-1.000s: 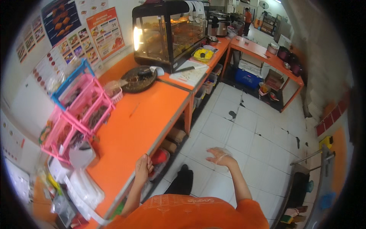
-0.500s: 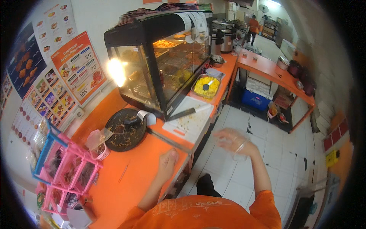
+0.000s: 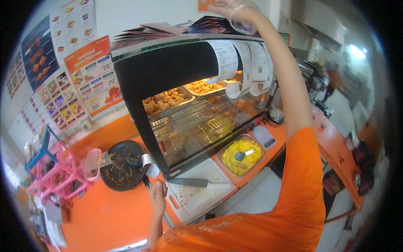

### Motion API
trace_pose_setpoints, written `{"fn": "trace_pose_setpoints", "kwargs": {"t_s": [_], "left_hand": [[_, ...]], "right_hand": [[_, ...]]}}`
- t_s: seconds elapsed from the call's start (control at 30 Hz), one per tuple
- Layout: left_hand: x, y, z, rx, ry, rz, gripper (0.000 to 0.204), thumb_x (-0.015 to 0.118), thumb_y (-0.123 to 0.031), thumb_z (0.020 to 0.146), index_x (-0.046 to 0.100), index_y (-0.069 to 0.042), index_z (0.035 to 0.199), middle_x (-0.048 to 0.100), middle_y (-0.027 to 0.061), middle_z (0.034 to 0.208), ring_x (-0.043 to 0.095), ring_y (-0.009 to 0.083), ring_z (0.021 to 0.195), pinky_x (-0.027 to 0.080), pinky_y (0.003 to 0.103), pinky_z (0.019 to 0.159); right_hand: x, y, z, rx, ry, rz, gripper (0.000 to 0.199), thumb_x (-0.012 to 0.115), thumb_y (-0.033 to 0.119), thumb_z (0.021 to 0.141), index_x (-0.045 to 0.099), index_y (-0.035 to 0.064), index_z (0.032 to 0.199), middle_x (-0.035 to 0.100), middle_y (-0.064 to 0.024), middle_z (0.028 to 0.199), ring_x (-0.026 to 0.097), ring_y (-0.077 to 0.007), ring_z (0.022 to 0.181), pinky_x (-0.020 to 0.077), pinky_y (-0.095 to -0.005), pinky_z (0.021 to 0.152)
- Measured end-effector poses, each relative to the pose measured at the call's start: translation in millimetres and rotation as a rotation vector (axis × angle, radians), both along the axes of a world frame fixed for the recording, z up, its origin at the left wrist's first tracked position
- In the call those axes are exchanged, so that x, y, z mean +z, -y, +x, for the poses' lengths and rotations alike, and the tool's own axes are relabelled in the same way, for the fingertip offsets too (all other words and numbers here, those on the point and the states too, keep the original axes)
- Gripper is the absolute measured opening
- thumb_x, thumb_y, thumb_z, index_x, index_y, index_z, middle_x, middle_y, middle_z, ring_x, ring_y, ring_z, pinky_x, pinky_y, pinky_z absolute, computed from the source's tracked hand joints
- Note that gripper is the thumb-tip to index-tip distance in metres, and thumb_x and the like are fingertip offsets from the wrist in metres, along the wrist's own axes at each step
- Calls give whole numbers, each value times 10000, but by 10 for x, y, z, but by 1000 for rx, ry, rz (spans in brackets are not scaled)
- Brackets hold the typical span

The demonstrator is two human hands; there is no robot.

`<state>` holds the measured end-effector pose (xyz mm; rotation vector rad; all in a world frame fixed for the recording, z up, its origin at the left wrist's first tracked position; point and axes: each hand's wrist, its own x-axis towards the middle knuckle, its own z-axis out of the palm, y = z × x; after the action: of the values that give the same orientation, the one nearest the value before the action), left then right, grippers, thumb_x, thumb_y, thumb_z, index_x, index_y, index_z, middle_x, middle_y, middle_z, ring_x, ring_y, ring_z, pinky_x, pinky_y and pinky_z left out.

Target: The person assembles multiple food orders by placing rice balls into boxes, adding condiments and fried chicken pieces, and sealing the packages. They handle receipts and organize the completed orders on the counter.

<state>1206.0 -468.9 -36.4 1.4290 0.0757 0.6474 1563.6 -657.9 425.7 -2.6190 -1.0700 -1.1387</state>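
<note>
My right hand (image 3: 235,10) is raised at the top edge with fingers stretched out, above the stack of folded dark packaging (image 3: 212,25) on the display warmer (image 3: 168,59). A clear band circles that wrist. The fingers appear empty. Low over the orange counter, my left hand (image 3: 158,195) is closed with the thumb uppermost; its inside is hidden. Close to it are the handle of a black pan (image 3: 122,174) with crumbs and a white cutting board (image 3: 195,197). A knife (image 3: 189,182) lies across the board. Trays of fried food (image 3: 168,101) sit inside the lit warmer.
A tray of yellow food (image 3: 235,164) stands right of the board, beside a small scale (image 3: 263,137). Pink baskets (image 3: 58,170) and a pink container (image 3: 95,168) are at left. Paper slips (image 3: 222,59) hang from the warmer. Another person (image 3: 333,80) stands far right.
My right hand has swung up from over the floor to above the warmer. The view has moved nearer the warmer. My left hand stays closed, now beside the pan handle.
</note>
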Motion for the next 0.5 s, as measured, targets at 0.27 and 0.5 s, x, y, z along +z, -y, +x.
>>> {"fn": "trace_pose_setpoints", "kwargs": {"t_s": [0.27, 0.5], "left_hand": [[-107, 350, -263, 478, -166, -12, 424, 415, -360, 1038, 446, -108, 698, 389, -46, 623, 326, 39, 543, 248, 222, 494], [-184, 628, -412, 776, -134, -123, 418, 433, -371, 1031, 405, -127, 693, 327, -62, 599, 261, 26, 498, 181, 219, 452]], "right_hand": [[230, -380, 894, -58, -276, -307, 579, 554, 450, 920, 478, 152, 1410, 418, -107, 1478, 350, -226, 1376, 314, -361, 1118], [317, -314, 1015, 0, -307, -359, 547, 542, 417, 934, 488, 138, 1401, 445, -100, 1460, 388, -224, 1348, 333, -348, 1101]]}}
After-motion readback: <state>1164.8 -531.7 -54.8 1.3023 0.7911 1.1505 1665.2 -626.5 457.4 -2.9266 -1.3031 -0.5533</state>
